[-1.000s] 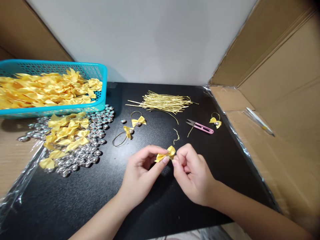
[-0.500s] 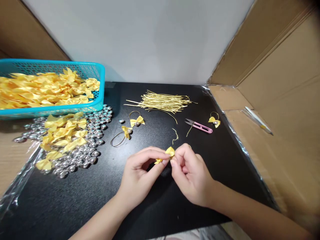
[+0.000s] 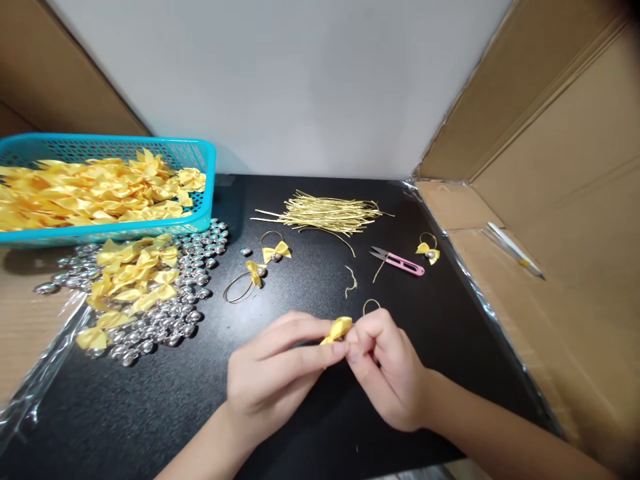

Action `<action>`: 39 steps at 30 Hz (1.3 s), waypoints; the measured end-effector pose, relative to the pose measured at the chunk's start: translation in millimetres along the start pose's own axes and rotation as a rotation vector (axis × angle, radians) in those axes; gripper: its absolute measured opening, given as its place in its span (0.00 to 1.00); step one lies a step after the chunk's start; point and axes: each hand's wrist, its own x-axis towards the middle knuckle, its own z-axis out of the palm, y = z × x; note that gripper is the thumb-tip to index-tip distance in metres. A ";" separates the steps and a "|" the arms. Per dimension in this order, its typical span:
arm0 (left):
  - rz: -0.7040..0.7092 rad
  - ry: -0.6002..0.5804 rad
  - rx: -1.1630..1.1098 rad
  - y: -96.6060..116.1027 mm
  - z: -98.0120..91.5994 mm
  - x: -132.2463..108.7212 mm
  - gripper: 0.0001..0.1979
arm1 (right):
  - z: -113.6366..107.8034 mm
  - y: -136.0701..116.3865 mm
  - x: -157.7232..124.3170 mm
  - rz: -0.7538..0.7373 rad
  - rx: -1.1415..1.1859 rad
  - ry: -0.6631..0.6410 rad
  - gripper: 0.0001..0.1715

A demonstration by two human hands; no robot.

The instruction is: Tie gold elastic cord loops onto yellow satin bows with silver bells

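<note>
Between the thumb and fingers of my left hand (image 3: 277,367) is a yellow ribbon bow (image 3: 341,328), partly covered by the fingertips. My right hand (image 3: 393,370) is closed in a pinch right beside the bow. A thin gold cord (image 3: 371,301) loops up from behind its fingers; the pinched part is hidden. Whether a bell sits on this bow I cannot see. Ahead of the hands lie a short scrap of gold cord (image 3: 352,283) and pink thread snips (image 3: 404,263), blades pointing left.
At the left, a turquoise basket (image 3: 212,180) holds many yellow bows. In front of it lie loose bows (image 3: 145,267) and silver bells or beads (image 3: 173,327). A bundle of gold cords (image 3: 330,213) lies at the back. Looped bow pieces (image 3: 256,275) and a white pen-like tool (image 3: 515,250) lie around.
Both hands sit slightly lower in view. My left hand has turned so its thumb lies along the bow. More of the gold cord loop shows above my right hand.
</note>
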 end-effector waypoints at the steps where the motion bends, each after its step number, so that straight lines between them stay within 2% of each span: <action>1: 0.024 -0.003 0.024 1.4 -0.8 -0.1 0.17 | 0.7 1.5 -1.0 -0.001 0.015 0.004 0.13; 5: 0.054 -0.020 0.109 7.7 -3.7 0.7 0.22 | 3.4 8.7 -4.8 0.009 0.079 0.000 0.13; 9: 0.054 -0.084 0.129 11.5 -8.4 1.3 0.21 | 2.2 12.6 -4.0 0.046 0.103 0.005 0.14; 14: -0.060 -0.148 0.114 10.8 -10.8 -3.7 0.21 | -2.9 11.7 4.5 0.008 -0.007 -0.055 0.06; 17: -0.055 -0.162 0.126 8.8 -10.3 -6.3 0.20 | -4.3 11.8 8.1 -0.027 -0.065 -0.053 0.06; 23: -0.003 -0.133 0.139 8.4 -8.7 -3.5 0.22 | -4.0 15.8 6.8 -0.051 -0.059 -0.057 0.04; 28: -0.134 -0.034 0.036 10.6 -4.9 -0.3 0.20 | -2.0 14.3 5.7 -0.092 -0.002 0.038 0.05; 31: -0.011 0.019 0.061 7.5 -2.0 -4.8 0.24 | -0.8 10.9 5.8 -0.101 -0.005 0.098 0.09; 34: -0.003 0.013 0.045 5.5 -1.1 -9.9 0.27 | 0.5 9.4 6.6 -0.137 -0.018 0.109 0.11; 39: -0.069 0.016 0.007 9.8 -2.7 -9.8 0.25 | 0.9 13.4 6.9 -0.198 0.002 0.106 0.12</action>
